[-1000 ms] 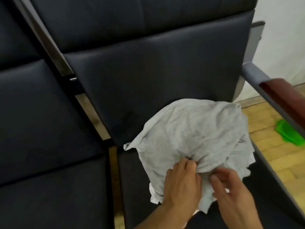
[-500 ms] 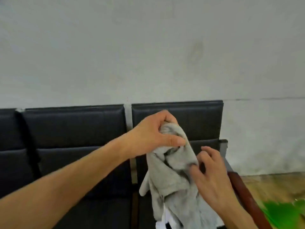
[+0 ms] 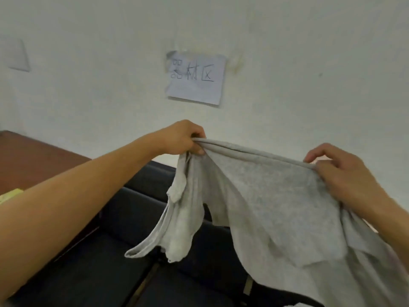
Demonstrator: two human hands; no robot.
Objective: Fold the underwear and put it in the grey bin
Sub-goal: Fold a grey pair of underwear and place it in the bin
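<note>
In the head view, the grey underwear (image 3: 265, 196) was held up in the air above the dark seats (image 3: 106, 262), stretched between the left hand (image 3: 183, 138) and the right hand (image 3: 340, 171), each pinching its top edge. No fold was yet made; the grey bin was not seen.

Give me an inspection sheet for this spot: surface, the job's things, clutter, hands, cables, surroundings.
Surface: dark padded bench seats below the hands.
Job's things: grey underwear held up in the air, top edge stretched between both hands; grey bin not in view.
Clutter: yellowish item at left edge, unclear.
Hands: left hand grips one end of the top edge; right hand pinches the other.
Cables: nothing seen.
Surroundings: white wall, paper sign, brown wooden surface at left.
</note>
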